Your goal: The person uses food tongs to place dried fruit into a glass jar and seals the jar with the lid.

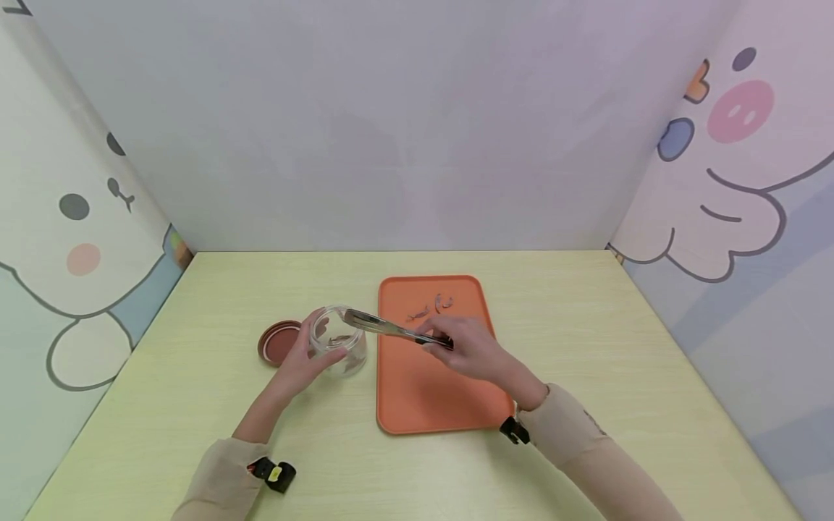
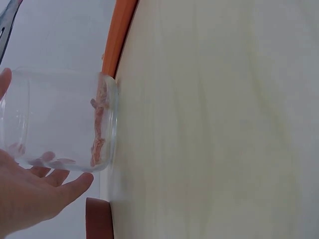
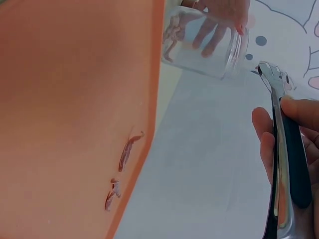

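My left hand point(image 1: 301, 370) holds a clear glass jar point(image 1: 354, 359) by its sides, left of an orange tray point(image 1: 423, 394). Several reddish-brown shrivelled pieces point(image 2: 98, 127) lie at the jar's bottom in the left wrist view. Metal tongs point(image 1: 384, 327) with black grips are held by my right hand point(image 1: 470, 349) above the tray. Their tips reach over the jar's mouth and look close together in the right wrist view; I see no piece between them. A few more shrivelled pieces point(image 1: 420, 314) rest near the tray's far end.
Left of the jar lies a round brown-red lid point(image 1: 279, 346), partly behind my left hand. The pale wooden table point(image 1: 554, 304) ends at a grey back wall point(image 1: 404, 145). Side walls carry cartoon figures.
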{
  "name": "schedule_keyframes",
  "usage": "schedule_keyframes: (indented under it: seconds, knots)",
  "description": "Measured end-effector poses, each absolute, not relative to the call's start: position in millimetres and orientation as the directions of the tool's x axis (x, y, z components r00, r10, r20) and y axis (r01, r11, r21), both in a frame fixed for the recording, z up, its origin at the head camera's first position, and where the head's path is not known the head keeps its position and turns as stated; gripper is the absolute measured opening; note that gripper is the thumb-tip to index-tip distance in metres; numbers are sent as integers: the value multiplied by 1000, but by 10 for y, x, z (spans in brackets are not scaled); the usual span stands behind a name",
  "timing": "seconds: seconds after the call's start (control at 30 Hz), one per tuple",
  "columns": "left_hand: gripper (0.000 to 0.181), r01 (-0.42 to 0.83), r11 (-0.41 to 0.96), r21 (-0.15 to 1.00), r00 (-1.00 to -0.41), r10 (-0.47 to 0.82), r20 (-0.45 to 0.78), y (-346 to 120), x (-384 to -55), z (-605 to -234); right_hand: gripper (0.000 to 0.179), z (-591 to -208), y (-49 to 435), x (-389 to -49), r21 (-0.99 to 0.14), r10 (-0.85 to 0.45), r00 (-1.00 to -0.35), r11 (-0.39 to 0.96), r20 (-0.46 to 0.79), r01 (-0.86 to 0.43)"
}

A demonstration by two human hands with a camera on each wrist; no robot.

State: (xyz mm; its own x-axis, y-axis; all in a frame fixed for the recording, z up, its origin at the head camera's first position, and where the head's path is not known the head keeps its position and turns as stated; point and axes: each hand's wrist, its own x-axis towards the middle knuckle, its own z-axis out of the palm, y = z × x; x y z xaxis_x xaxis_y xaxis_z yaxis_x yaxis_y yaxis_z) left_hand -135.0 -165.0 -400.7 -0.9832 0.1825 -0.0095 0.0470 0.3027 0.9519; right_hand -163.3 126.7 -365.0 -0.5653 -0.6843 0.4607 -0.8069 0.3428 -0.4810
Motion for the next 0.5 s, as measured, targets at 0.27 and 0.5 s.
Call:
schedule_keyframes:
  seconds: [0.27,0.5]
  knots:
    - [75,57,284,957,-981,192,1,-1646,-1341,-3988,18,-3690,1167,-1667,-453,-696,-573,381,433,-806]
    - [76,58,277,959,-981,193,4,-1681,-1380,-4076,18,-3708,1118,-1670,-460,-704,-583,394,405,-796]
